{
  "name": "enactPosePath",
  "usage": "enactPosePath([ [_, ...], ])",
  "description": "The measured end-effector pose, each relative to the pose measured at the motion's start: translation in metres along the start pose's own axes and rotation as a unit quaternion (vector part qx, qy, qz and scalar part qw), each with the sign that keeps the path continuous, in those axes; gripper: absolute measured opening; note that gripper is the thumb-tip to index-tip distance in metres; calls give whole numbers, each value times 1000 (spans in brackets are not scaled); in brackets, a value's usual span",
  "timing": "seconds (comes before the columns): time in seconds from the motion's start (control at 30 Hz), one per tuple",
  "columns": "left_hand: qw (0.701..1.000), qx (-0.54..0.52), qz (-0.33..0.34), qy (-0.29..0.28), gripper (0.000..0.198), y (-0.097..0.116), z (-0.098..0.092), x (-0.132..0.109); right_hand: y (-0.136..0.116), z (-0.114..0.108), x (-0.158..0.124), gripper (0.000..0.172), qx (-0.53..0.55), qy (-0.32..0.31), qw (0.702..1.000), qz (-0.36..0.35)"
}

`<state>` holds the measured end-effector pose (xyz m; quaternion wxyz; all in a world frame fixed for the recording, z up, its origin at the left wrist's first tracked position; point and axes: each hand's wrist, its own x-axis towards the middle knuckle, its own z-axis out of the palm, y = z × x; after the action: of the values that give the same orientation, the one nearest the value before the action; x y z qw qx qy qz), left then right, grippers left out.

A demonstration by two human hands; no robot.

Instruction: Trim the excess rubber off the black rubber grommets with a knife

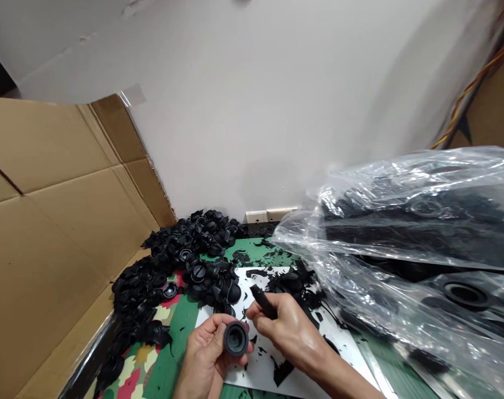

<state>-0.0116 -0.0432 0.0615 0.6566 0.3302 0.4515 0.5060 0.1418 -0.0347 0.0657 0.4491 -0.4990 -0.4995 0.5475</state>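
Note:
Pinched between the thumb and fingers of my left hand [210,354] is a round black rubber bellows-like part [236,339], its ringed opening facing me. Just to the right, my right hand [283,327] is closed around a short, flat black strip [263,302] that sticks out up and left. Whether it is a scrap or a tool handle I cannot tell. The two hands are close together but apart. Beneath them lies a white board [258,374] scattered with thin black scraps [283,370].
A heap of black ribbed rubber parts [193,244] spreads along the left and back. Cardboard [60,221] walls off the left side. On the right lies a large clear plastic bag [401,221] with black parts inside. A pale wall [268,111] rises behind the green surface [252,249].

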Motion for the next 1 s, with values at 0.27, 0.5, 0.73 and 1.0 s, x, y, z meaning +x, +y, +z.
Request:
enactPosePath([
  [0.27,1000,-14,-3,19,28,4,-2,-2,-3,-6,3,17,-29,43,999,-6],
  [0.5,1000,-13,-5,23,30,4,0,-3,4,-5,3,14,-60,22,998,-4],
  [0.73,1000,-6,3,12,33,3,-6,1,4,-5,3,6,-53,57,997,-22],
  [1.0,1000,-22,12,16,31,4,-5,-1,4,-3,3,9,-39,59,998,-1],
])
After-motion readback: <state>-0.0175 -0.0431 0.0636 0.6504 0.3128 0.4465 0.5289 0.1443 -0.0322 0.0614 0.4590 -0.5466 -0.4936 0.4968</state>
